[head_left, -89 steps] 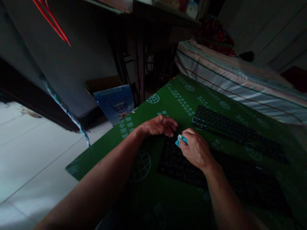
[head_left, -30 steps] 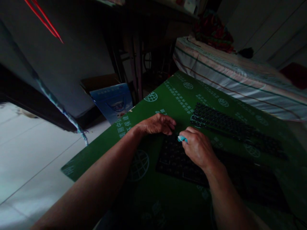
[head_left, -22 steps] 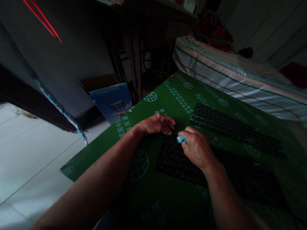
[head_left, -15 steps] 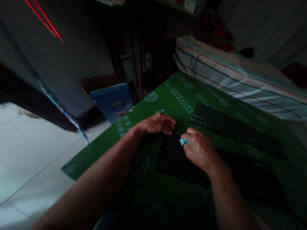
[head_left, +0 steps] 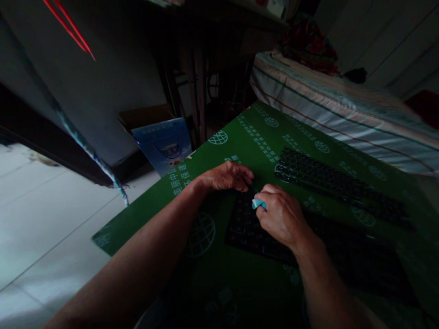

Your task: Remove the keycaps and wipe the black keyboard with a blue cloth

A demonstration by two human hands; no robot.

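Observation:
My left hand (head_left: 229, 176) is at the far left corner of a dark keyboard (head_left: 245, 224), its fingers curled and thumb close to the fingertips. Whatever lies between them is too dark to make out. Closed in a fist just right of it, my right hand (head_left: 279, 212) grips a small tool with a turquoise-and-white handle (head_left: 258, 204). The tool's working end is hidden in the dimness between both hands, over the keyboard's far left part. A separate black panel of keys (head_left: 329, 178) lies behind the keyboard.
Both keyboard parts rest on a green printed board (head_left: 219, 151). Beyond its right edge stands a bed (head_left: 329, 105) with striped cloth. A blue bag (head_left: 164, 144) stands on the floor to the left, near a rope-like cord (head_left: 92, 157). Dark furniture legs (head_left: 199, 100) stand behind.
My right hand has shifted slightly left with the tool, and the turquoise handle has turned to lie flatter. My left hand keeps its place at the keyboard's corner. The view has moved slightly.

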